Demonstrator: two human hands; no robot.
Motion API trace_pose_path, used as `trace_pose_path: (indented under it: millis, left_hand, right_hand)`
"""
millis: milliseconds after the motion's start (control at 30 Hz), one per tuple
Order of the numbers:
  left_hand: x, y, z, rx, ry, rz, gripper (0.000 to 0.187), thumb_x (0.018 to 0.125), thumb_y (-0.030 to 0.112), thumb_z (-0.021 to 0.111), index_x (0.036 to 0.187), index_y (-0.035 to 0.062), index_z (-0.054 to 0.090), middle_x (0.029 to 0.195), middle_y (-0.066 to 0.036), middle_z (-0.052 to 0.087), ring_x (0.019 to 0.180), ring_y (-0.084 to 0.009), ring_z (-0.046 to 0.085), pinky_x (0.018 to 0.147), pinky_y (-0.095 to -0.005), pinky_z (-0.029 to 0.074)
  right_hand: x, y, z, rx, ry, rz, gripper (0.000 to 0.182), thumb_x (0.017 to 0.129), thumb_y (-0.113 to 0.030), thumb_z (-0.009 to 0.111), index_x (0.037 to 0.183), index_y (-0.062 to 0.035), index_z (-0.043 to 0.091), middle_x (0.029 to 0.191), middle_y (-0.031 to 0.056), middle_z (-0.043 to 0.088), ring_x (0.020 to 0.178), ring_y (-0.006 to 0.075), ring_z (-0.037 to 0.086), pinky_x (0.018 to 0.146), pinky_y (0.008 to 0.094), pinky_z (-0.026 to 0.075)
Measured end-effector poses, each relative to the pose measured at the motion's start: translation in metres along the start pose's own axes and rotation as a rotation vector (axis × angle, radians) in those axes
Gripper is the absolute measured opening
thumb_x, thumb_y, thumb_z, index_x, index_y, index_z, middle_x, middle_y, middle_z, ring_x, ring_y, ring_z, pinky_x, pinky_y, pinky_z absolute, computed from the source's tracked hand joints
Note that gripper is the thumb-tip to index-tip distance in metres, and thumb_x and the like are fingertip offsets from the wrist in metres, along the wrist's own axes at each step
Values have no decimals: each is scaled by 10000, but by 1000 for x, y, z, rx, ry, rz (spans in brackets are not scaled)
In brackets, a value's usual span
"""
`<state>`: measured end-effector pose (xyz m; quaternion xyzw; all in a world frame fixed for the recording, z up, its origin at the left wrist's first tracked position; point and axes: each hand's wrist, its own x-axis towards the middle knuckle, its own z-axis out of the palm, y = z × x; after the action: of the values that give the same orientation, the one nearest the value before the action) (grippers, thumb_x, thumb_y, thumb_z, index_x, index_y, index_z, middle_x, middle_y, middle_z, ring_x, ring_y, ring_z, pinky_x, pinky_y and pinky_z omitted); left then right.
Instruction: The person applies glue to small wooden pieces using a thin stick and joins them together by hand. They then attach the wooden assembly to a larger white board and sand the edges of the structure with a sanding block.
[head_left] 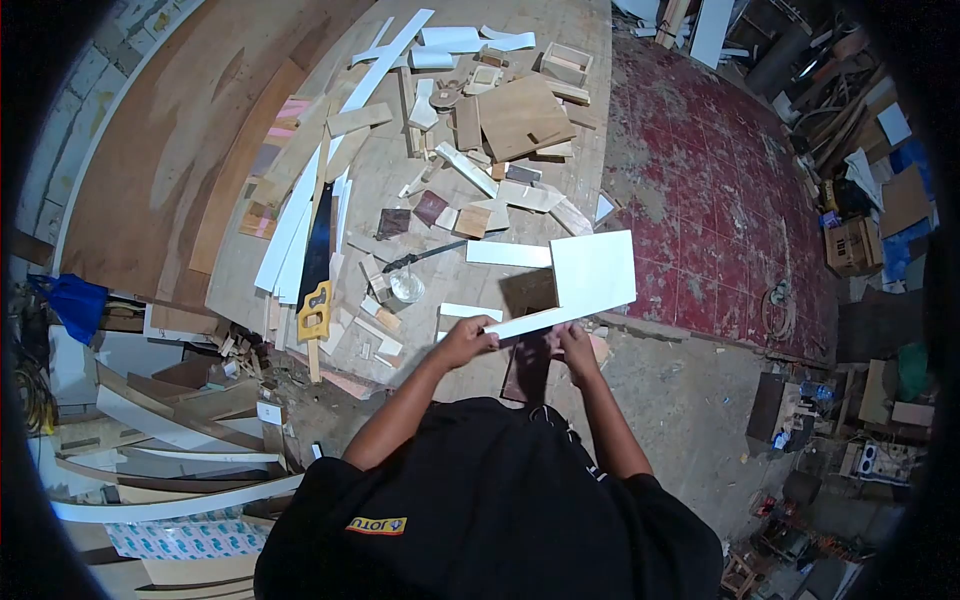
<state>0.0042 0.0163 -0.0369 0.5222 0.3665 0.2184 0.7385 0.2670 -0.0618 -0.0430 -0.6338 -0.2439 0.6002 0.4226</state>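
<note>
A: What do the hands hold?

B: A flat white L-shaped laminated board (585, 285), smooth-faced with a thin pale edge. The left hand (468, 340) is closed around the end of its narrow arm; the right hand (575, 345) pinches that arm's lower edge nearer the wide square part.

A: And where is the board?

B: Raised just over the near edge of the rough plank surface (400, 215).

A: What lies around it?

B: Left of the board, a handsaw with a yellow plastic handle (315, 285) rests among long white strips (300, 210). Beyond the board sits a brown square plywood panel (520, 118) amid splintery offcuts. To its right, worn red floor (720, 200).
</note>
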Motion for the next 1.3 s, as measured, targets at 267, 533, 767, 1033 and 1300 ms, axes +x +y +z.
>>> trace_pose_path:
  millis: [267, 533, 767, 1033, 1300]
  left_hand:
    - [4, 64, -34, 170, -75, 46, 123, 928, 95, 624, 991, -6, 655, 844, 0, 634, 803, -76, 567, 761, -267, 473]
    - [30, 86, -33, 314, 102, 256, 289, 972, 261, 627, 866, -2, 683, 767, -4, 653, 736, -79, 571, 697, -280, 481]
    - [33, 52, -25, 264, 208, 111, 353, 985, 307, 603, 807, 10, 672, 720, -15, 652, 667, -86, 586, 635, -284, 478]
    - [22, -20, -6, 227, 476, -39, 242, 944, 233, 657, 904, -5, 671, 703, -54, 668, 601, -118, 635, 610, -307, 517]
    - [19, -35, -25, 571, 280, 45, 378, 816, 122, 751, 1182, 54, 683, 881, -99, 690, 790, -171, 668, 741, -297, 531]
  right_hand:
    - [-86, -79, -26, -858, 219, -683, 264, 823, -205, 750, 964, -25, 618, 910, 169, 639, 825, 299, 639, 731, 401, 499]
    - [-67, -83, -51, -1103, 481, -732, 620, 828, -355, 758, 1302, -25, 533, 1256, 251, 571, 1149, 392, 568, 1035, 463, 410]
    - [-48, 30, -34, -286, -93, -425, 260, 983, -211, 610, 1165, -25, 606, 1019, 28, 653, 937, 132, 599, 825, 305, 490]
    - [-51, 117, 0, -165, 154, -138, 261, 1028, -224, 541, 1111, 13, 610, 989, 61, 672, 897, 127, 615, 818, 285, 495]
    - [-92, 127, 25, -433, 391, -97, 356, 989, -327, 588, 921, 22, 603, 761, 93, 570, 729, 153, 508, 694, 336, 451]
